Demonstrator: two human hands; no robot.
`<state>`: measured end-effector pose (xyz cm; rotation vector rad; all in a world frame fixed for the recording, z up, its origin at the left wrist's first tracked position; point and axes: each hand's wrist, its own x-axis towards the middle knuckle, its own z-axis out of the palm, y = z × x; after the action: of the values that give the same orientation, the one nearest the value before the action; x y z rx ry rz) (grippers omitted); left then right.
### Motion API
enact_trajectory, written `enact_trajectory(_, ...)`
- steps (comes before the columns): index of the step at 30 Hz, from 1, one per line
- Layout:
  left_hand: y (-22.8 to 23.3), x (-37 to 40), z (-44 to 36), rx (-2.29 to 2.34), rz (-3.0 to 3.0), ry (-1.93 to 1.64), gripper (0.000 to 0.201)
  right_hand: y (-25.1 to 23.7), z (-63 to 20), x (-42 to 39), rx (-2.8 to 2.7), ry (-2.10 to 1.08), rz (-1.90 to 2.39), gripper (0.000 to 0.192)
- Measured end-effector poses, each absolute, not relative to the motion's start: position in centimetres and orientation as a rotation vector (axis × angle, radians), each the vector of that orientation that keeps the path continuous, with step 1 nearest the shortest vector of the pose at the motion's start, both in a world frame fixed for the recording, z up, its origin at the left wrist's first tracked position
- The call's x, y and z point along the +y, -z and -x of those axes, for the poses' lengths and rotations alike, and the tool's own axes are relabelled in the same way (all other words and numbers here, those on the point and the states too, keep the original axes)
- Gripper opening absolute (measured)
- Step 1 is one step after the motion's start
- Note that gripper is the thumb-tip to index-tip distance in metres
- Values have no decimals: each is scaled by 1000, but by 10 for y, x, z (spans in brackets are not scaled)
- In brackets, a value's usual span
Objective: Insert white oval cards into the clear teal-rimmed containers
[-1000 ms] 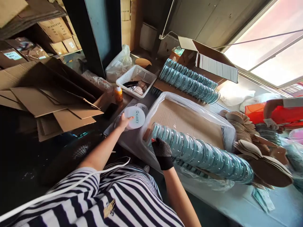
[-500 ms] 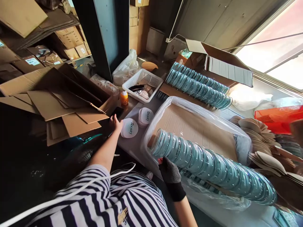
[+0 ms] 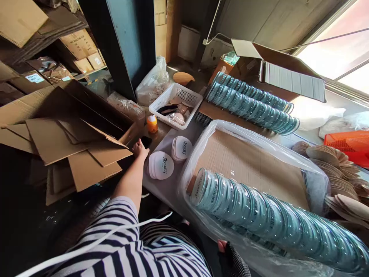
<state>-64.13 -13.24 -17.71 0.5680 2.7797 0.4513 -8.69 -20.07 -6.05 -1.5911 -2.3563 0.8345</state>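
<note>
My bare left hand [image 3: 140,149] is closed at the near end of a flat black phone [image 3: 146,141] lying on the table; its fingers curl at the phone's edge. Just right of that hand stand two stacks of round white discs printed "beauty", a nearer stack [image 3: 163,165] and a farther stack [image 3: 183,148]. My right hand [image 3: 235,263], in a dark fingerless glove, is low at the bottom edge. Its fingers look curled, and what they hold, if anything, is hidden. Above it, a long row of clear round containers [image 3: 259,207] lies along a plastic-lined tray [image 3: 184,175].
A white basket [image 3: 198,100] holds small items, with an orange bottle [image 3: 152,124] beside it. An open carton of cardboard pieces [image 3: 57,138] stands left. Further container rows [image 3: 253,107] lie behind the tray. Brown cardboard discs [image 3: 337,165] are at right. A white cable [image 3: 115,230] crosses my body.
My left hand has moved off the disc stack onto the phone's edge. My right hand has dropped away from the container row toward the bottom of the view. The view has shifted slightly.
</note>
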Motion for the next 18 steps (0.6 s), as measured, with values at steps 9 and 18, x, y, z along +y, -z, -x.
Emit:
enact_trajectory(9,173,-126,633,2841,-594,-481,90,62,110,-180,-2377,-740,1521,51)
enact_trajectory(18,90,-88,476,1886,-1570,-1512,68,61,110,-160,-2552,-828,1556,40)
